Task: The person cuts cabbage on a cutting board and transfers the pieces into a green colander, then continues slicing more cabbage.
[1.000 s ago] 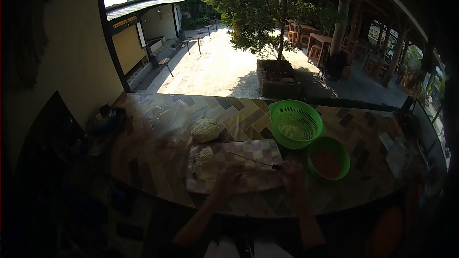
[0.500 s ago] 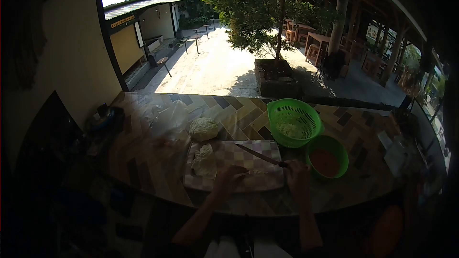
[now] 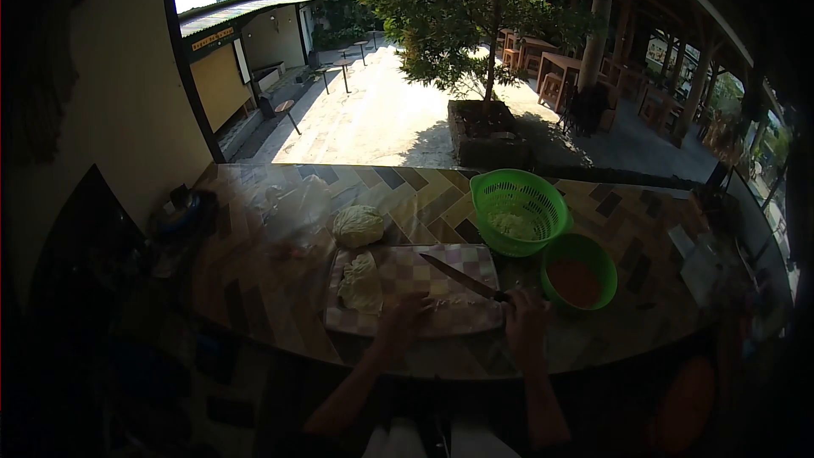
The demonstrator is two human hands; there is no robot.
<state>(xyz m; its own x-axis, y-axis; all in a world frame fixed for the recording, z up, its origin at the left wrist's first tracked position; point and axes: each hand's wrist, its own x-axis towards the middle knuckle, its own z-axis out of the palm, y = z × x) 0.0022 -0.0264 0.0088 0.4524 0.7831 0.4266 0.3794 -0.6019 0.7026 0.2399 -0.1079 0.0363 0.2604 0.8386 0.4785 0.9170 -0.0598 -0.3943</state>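
A checkered cutting board (image 3: 441, 267) lies on the patterned table. My right hand (image 3: 527, 315) is wrapped round the handle of a knife (image 3: 462, 277), whose blade slants up and left over the board. My left hand (image 3: 405, 319) rests at the board's front part, its fingers dark and blurred, beside small pale shreds (image 3: 458, 302). A piece of cabbage (image 3: 361, 284) sits on the board's left side. Behind it, just off the board, is a larger cabbage head (image 3: 358, 226).
A green colander (image 3: 519, 212) with pale shreds stands behind the board's right corner. Next to it is a green bowl (image 3: 579, 273) with reddish contents. A clear plastic bag (image 3: 297, 203) lies at the back left. Beyond the table (image 3: 407, 356) stands a tree (image 3: 483, 17).
My left hand's fingers have shifted slightly on the board. The knife's handle end has dipped a little, still in my right hand. The whole view has moved slightly.
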